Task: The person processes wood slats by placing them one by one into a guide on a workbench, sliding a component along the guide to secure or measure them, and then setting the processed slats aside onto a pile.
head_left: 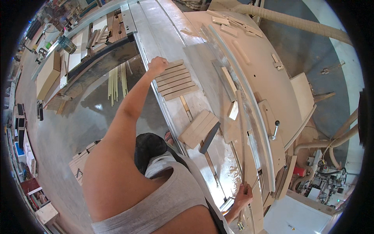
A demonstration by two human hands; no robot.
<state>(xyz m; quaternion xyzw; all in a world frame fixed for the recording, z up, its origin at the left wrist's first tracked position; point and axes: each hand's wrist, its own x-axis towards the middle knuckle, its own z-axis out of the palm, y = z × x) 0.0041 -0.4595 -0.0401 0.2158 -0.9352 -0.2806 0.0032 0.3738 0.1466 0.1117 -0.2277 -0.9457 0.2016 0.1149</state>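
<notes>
Several short wooden strips [176,80] lie side by side with dark gaps on the metal machine table [165,29]. At the far left end of this row is my left hand [157,66], its fingers closed about the end of the farthest strip. A long thin wooden strip [241,136] runs along the table's right part. My right hand [243,195] is closed on its near end, with the fingers partly hidden. Between the hands lies a second group of wooden strips [198,128], pushed together, with a dark grey push-stick-like piece [210,137] against its right side.
Small wood blocks [230,80] lie beside a long metal rail [249,85]. Wood offcuts [222,21] rest on the brown board at the far right. A black-knobbed lever [275,130] stands up there. Hoses [296,19] hang beyond. Left is a cluttered bench [80,52].
</notes>
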